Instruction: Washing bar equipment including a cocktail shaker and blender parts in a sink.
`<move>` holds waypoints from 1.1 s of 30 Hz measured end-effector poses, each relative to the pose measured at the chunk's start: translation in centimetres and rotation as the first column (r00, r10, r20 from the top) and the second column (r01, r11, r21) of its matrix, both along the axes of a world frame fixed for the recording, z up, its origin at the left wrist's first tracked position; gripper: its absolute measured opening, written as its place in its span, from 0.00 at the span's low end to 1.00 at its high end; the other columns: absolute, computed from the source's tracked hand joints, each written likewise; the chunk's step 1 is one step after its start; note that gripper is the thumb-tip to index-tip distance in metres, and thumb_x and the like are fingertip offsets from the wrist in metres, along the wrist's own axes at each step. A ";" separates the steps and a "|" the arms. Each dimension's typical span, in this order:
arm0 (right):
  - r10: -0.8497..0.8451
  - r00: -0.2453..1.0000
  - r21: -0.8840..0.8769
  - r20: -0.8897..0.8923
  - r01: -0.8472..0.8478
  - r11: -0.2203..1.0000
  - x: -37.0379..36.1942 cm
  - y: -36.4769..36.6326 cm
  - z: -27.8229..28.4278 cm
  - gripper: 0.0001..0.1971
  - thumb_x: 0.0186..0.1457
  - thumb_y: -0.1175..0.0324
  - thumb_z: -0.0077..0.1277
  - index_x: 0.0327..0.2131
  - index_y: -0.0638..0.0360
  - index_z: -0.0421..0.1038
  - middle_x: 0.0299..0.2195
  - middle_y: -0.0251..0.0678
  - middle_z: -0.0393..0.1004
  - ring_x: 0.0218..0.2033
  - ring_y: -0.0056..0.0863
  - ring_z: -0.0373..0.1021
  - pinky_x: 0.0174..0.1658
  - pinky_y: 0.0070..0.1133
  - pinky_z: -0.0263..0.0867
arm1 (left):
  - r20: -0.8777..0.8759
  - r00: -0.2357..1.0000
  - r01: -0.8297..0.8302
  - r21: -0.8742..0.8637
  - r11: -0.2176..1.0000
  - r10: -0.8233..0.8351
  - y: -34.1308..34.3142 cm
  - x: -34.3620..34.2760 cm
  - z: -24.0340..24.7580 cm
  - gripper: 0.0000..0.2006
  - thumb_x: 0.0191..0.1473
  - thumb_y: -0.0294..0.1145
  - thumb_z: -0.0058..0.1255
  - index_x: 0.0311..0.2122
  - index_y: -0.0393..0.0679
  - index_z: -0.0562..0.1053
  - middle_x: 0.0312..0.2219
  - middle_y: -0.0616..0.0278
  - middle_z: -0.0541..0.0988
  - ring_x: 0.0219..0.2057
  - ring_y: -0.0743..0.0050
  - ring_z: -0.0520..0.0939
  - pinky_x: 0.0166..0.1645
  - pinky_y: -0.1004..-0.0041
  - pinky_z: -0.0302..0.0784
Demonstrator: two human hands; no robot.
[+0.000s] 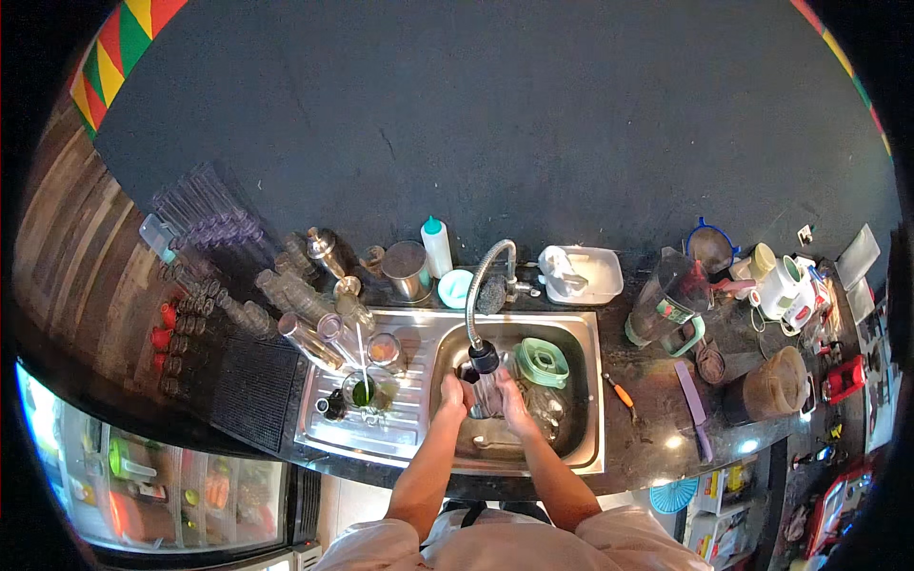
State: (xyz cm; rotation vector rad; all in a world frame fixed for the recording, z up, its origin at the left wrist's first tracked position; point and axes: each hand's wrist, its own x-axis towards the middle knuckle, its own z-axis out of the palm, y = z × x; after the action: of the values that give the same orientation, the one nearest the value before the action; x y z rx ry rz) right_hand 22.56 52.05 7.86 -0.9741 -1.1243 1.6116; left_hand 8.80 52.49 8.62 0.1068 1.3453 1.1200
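Over the steel sink (595, 419), my left hand (456, 393) and my right hand (515, 403) are wrapped round the two sides of a clear glass vessel (486, 398). It sits right below the black spray head of the flexible faucet (484, 358), which partly hides it. Whether water runs is hard to tell. Beside my right hand, a pale green plastic container (543, 360) lies in the basin. Clear items (546, 407) rest below it, their kind unclear.
Left of the basin, the drainboard (400, 433) carries tall glasses and a glass with green leaves (363, 392). Behind stand a squeeze bottle (436, 249) and a white tub (595, 276). On the right counter are a blender jug (662, 300), an orange-handled tool (621, 392) and a purple knife (693, 404).
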 end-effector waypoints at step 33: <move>-0.321 0.826 0.301 0.463 0.195 0.934 1.4 -3.9 5.5 0.41 0.19 0.66 0.64 0.44 0.61 0.57 0.36 0.40 0.69 0.38 0.32 0.66 0.43 0.25 0.61 | 0.021 0.947 0.313 0.172 0.934 -0.321 -1.8 -4.9 1.0 0.18 0.41 0.34 0.41 0.41 0.46 0.66 0.33 0.64 0.70 0.34 0.71 0.69 0.39 0.69 0.64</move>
State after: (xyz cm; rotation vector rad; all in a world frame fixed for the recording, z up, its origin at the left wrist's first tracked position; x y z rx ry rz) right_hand 24.01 48.15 13.38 -1.3653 -1.4271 0.9858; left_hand 3.90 50.66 9.66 0.4038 1.1409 0.9512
